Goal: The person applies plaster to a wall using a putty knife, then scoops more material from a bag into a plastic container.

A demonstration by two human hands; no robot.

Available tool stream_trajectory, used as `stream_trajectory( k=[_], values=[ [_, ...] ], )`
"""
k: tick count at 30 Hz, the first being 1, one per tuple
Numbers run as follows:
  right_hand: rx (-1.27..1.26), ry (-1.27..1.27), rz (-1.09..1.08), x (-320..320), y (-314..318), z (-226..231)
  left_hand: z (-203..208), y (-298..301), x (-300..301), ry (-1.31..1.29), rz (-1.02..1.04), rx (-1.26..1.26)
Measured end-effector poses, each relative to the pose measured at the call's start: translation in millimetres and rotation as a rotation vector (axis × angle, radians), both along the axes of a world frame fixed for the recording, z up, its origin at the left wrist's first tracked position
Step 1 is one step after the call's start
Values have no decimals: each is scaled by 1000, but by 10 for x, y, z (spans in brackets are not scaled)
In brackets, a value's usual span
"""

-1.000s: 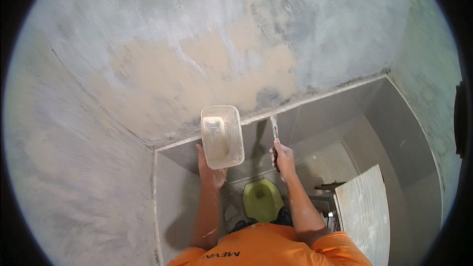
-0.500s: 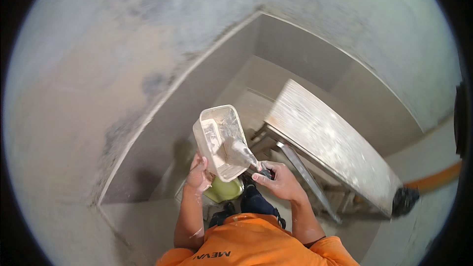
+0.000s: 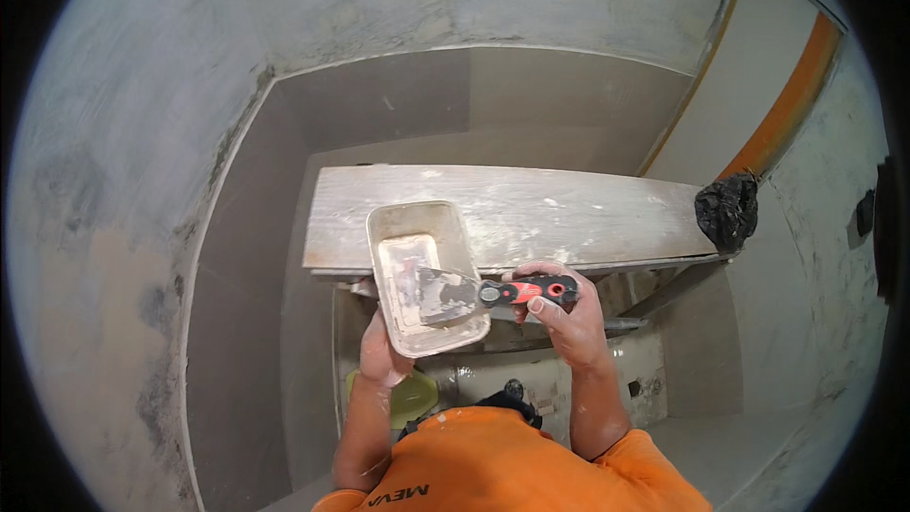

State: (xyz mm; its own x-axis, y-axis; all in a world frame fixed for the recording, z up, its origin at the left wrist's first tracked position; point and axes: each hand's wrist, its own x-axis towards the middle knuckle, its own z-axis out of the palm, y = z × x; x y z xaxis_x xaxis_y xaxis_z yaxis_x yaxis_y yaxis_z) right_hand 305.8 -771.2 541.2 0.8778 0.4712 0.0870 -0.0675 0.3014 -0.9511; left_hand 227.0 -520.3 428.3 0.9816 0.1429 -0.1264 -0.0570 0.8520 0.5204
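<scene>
My left hand [image 3: 384, 353] grips a whitish rectangular plastic tub [image 3: 387, 308] by its near left side; its fingers are partly hidden under the tub. Pale plaster-like paste [image 3: 413, 334] smears the tub's bottom and walls. In my right hand [image 3: 578, 322] is a putty knife [image 3: 531, 291] with a black and red handle, fingers wrapped round it. Its wide blade [image 3: 449, 298], coated with paste, points left and lies over the tub's opening. Whether the blade touches the paste I cannot tell. Both hands carry white smears.
Beyond the tub stands a long wooden bench [image 3: 588, 213] spattered white, with a crumpled black plastic bag [image 3: 727, 213] at its right end. A green basin [image 3: 409, 398] sits on the floor by my feet. Grey tiled lower walls [image 3: 379, 100] and plastered upper walls surround me.
My view has swung to the right, so the bench now lies crosswise ahead. The putty knife has turned from a steep slant to nearly level, its blade face showing over the tub.
</scene>
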Motion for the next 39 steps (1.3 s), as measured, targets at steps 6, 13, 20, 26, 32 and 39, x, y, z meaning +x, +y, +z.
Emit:
stream_trajectory(
  k=[6, 13, 20, 26, 32, 39],
  values=[
    [35, -193, -375, 1343, -3150, -672, -18, -3322, 1812, 13, -175, 288],
    [82, -16, -519, 2781, -7109, -819, -32, -7355, 3902, -45, -433, 399],
    [-22, -44, -717, 3632, -9394, -842, -189, -9721, 4997, -57, -540, 794],
    [-57, 83, -792, 4187, -10185, -986, -336, -10443, 5538, -240, -454, 1213],
    [-137, 95, -776, 4856, -10574, -1063, -492, -10618, 6294, -426, -513, 1472],
    [-210, 32, -819, 5726, -10507, -1438, -182, -10323, 7163, -390, -548, 1722]
  ],
)
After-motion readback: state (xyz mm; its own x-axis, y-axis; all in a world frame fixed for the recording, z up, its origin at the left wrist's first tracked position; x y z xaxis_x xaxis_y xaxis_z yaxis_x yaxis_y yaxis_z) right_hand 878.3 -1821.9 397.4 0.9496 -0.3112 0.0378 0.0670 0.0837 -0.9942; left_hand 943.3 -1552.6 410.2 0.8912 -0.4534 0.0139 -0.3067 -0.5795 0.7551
